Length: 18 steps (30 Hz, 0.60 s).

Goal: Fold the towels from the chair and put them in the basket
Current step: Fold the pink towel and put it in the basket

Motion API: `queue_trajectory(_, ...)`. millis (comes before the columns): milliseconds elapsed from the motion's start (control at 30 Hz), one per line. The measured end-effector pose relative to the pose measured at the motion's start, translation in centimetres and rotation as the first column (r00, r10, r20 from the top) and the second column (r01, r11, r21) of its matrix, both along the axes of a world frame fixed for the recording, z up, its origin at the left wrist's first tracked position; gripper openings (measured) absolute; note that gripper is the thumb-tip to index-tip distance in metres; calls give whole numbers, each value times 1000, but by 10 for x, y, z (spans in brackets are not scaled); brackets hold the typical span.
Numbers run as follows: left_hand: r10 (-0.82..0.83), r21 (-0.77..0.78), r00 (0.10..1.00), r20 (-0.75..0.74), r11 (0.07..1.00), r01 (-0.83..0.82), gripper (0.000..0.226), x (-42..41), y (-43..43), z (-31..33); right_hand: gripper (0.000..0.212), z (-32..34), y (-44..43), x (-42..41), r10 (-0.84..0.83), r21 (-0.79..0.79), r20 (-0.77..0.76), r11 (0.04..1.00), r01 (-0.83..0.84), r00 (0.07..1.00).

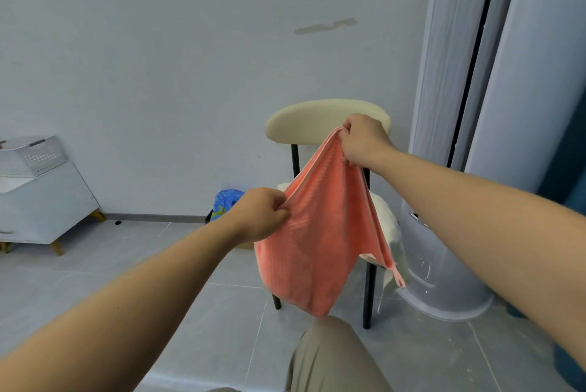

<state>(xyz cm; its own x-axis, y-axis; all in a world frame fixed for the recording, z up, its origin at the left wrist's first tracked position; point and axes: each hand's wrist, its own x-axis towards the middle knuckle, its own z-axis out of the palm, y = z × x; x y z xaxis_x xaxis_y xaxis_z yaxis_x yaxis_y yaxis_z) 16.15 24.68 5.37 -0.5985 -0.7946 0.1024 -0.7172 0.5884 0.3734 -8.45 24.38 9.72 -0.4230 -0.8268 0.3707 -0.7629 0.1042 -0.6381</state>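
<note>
Fingers of the right hand [363,141] pinch the top corner of a pink towel [317,233]; the left hand [261,212] grips its lower edge, so it hangs slanted in front of the chair [317,120]. White cloth [388,220] lies on the seat. A white basket [35,154] sits on a cabinet [47,204] at far left.
</note>
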Motion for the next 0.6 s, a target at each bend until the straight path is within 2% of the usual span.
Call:
queue_trajectory(133,36,44,999,4,998,-36,44,4,1,-1,11,-6,1,-13,-62,0,-13,998,62,998)
queue_trajectory(300,17,-32,999,-35,999,-18,58,12,-1,-3,13,-14,2,-33,-110,20,42,994,109,993)
queue_trajectory(500,-52,-104,994,100,993,63,49,27,-10,-6,24,-20,4,-57,-196,30,67,980,195,978)
queue_trajectory(600,-19,-171,999,45,985,26,55,36,-14,-5,23,-23,10,-68,-218,49,63,975,215,974)
